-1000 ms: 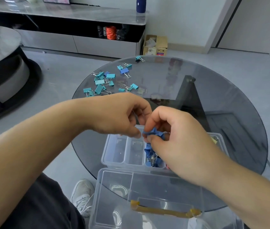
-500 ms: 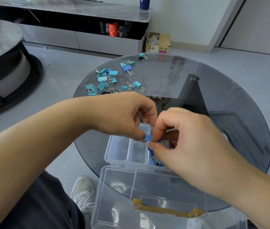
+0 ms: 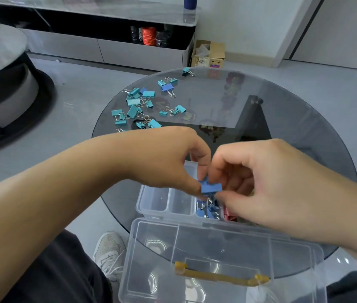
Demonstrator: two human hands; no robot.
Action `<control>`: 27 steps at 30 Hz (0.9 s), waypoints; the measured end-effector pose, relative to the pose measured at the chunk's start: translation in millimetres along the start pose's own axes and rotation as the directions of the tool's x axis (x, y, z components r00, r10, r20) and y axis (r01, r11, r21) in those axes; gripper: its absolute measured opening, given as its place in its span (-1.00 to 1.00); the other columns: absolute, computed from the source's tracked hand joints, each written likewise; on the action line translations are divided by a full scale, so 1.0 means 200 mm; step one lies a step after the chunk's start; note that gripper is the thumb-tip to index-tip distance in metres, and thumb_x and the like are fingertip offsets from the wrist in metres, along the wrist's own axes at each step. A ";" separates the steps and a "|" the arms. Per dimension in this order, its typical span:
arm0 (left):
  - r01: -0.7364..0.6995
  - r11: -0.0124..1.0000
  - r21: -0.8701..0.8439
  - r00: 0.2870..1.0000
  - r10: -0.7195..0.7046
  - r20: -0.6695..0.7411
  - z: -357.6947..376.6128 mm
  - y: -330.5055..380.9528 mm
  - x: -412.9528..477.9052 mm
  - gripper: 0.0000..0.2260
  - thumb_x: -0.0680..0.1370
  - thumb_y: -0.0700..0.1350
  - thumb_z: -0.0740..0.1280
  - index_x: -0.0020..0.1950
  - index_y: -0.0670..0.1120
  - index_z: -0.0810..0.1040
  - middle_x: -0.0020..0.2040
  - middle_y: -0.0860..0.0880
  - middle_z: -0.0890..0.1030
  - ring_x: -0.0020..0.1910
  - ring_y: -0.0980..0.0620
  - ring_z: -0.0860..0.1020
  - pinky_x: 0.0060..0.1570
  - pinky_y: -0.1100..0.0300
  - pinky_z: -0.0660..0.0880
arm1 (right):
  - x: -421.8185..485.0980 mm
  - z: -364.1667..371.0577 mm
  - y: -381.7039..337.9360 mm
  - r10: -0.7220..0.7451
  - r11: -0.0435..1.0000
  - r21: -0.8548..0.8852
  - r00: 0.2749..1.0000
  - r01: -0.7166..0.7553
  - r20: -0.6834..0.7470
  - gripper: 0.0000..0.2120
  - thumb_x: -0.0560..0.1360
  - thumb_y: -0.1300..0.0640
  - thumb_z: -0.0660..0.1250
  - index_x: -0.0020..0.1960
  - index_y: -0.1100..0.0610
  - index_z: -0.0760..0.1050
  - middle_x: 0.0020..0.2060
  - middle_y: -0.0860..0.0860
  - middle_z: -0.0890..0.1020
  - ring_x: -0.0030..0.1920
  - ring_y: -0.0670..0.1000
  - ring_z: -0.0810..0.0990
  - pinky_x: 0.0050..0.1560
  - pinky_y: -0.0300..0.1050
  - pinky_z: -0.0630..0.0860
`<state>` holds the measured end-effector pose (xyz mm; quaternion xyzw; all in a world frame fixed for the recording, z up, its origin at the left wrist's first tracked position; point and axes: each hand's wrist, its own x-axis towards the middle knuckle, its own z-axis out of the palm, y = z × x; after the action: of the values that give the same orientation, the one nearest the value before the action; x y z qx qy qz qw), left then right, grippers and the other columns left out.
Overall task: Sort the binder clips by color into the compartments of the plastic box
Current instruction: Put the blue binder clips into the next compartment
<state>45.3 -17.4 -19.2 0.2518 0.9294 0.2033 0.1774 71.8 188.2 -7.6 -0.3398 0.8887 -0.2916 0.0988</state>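
Observation:
A clear plastic box [image 3: 151,206] with several compartments sits on the near part of the round glass table [image 3: 282,119], its lid [image 3: 217,254] folded open toward me. Over the box my left hand [image 3: 168,160] and my right hand [image 3: 260,178] both pinch a blue binder clip [image 3: 210,187]. Right below it, one compartment holds blue clips [image 3: 206,212]; pink ones [image 3: 230,216] show in the compartment to its right. The two left compartments look empty. A pile of teal clips [image 3: 138,106] with a blue clip [image 3: 167,88] among them lies at the table's far left.
One teal clip [image 3: 187,71] lies alone at the table's far edge. The lid has a yellow handle [image 3: 221,275]. My shoe [image 3: 110,252] and dark trousers show below the glass. A cardboard box [image 3: 209,54] and a low cabinet stand beyond on the floor.
The blue clip has turned in my fingers and now shows its broad face; both hands stay over the box, pinching it. The camera view has shifted slightly.

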 end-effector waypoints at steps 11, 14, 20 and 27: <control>0.020 1.000 0.014 1.000 -0.020 0.016 -0.01 0.00 -0.02 -0.86 0.44 0.18 0.40 -0.03 0.23 0.61 0.01 0.20 0.46 -0.13 0.22 0.57 -0.21 0.30 0.49 | 0.00 0.03 0.00 -0.047 0.952 -0.299 0.996 0.067 0.074 -0.83 0.38 0.15 0.44 -0.13 -0.11 0.56 -0.23 -0.21 0.50 -0.13 -0.16 0.46 -0.16 -0.15 0.51; 0.012 0.999 0.041 1.000 -0.012 0.001 0.00 0.00 -0.02 -0.81 0.42 0.27 0.41 -0.05 0.23 0.63 -0.01 0.18 0.47 -0.08 0.29 0.49 -0.22 0.35 0.44 | -0.01 0.02 0.00 -0.043 0.955 -0.285 0.991 0.078 0.126 -0.88 0.40 -0.01 0.48 -0.10 -0.14 0.58 -0.17 -0.23 0.48 -0.07 -0.19 0.45 -0.18 -0.31 0.44; 0.024 0.993 0.118 0.997 -0.016 -0.069 0.05 0.03 0.02 -0.84 0.48 0.23 0.40 -0.11 0.18 0.65 -0.03 0.14 0.44 -0.18 0.23 0.48 -0.30 0.33 0.33 | 0.00 0.00 0.00 0.007 0.961 -0.274 0.992 0.029 0.129 -0.96 0.42 -0.06 0.46 -0.17 -0.13 0.63 -0.24 -0.22 0.51 -0.15 -0.19 0.52 -0.19 -0.22 0.51; 0.026 0.999 0.028 0.994 -0.023 -0.108 0.03 0.03 0.02 -0.90 0.49 0.08 0.42 -0.15 0.09 0.57 -0.19 0.23 0.54 -0.23 0.44 0.47 -0.36 0.47 0.38 | 0.01 0.06 -0.03 0.032 0.910 -0.413 0.989 0.031 0.144 -0.87 0.42 -0.10 0.38 -0.23 -0.08 0.53 -0.31 -0.22 0.43 -0.18 -0.15 0.48 -0.28 -0.23 0.42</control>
<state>47.1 -9.3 -23.0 0.2315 0.9435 0.2008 0.1260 79.1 177.8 -13.3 -0.3733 0.9206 -0.0706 0.0902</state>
